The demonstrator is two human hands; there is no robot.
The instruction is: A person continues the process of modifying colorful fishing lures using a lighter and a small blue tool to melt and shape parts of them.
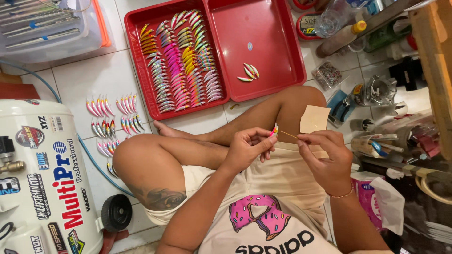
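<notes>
While the left hand (247,146) pinches a small bright lure (274,129) at its fingertips, the right hand (325,157) clamps a thin stick (288,134) that points left, tip just beside the lure. A tan paper square (314,118) sits above the right hand. Beyond the lure lies a red tray (263,89) packed with lures; more lures (110,122) lie on the floor left of it.

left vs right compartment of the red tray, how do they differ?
The left compartment is packed with rows of colourful fishing lures; the right compartment holds only three lures, grouped low in the middle. Its floor is mostly bare red; the left one's is nearly covered. Both are red, rectangular and about equal in size.
</notes>
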